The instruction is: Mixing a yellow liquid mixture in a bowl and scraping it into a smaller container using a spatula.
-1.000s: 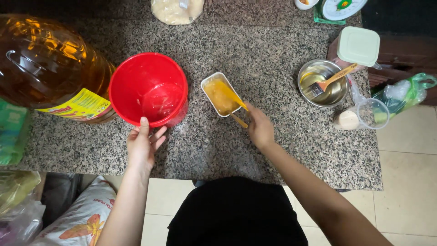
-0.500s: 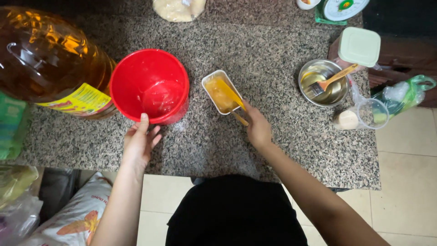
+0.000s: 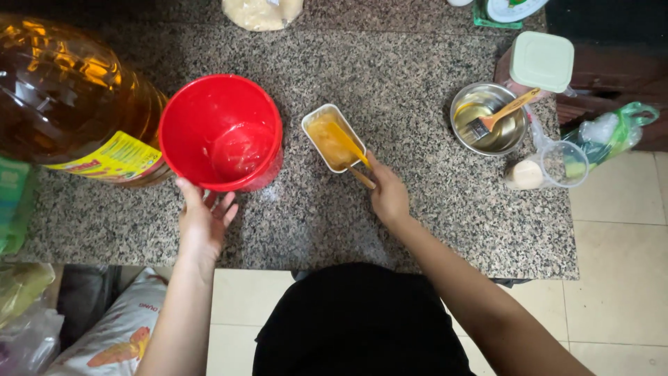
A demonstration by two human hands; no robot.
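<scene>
Currently left hand is at the near rim of the red bucket, fingers spread and touching its outer wall, not closed around it. Bucket stands upright on the granite worktop, left of centre, just beside a big bottle of amber oil lying toward the left edge.

Right hand is closed on the wooden handle of a spatula; its yellow blade rests in the small rectangular metal tin, which holds orange-yellow batter. Tin sits mid-worktop, just right of the bucket, not touching it.

Toward the right edge: round steel bowl with a pastry brush lying in it, clear measuring cup near it, a container with a pale green lid behind. Bag of pale dough-like stuff at the far edge.
</scene>
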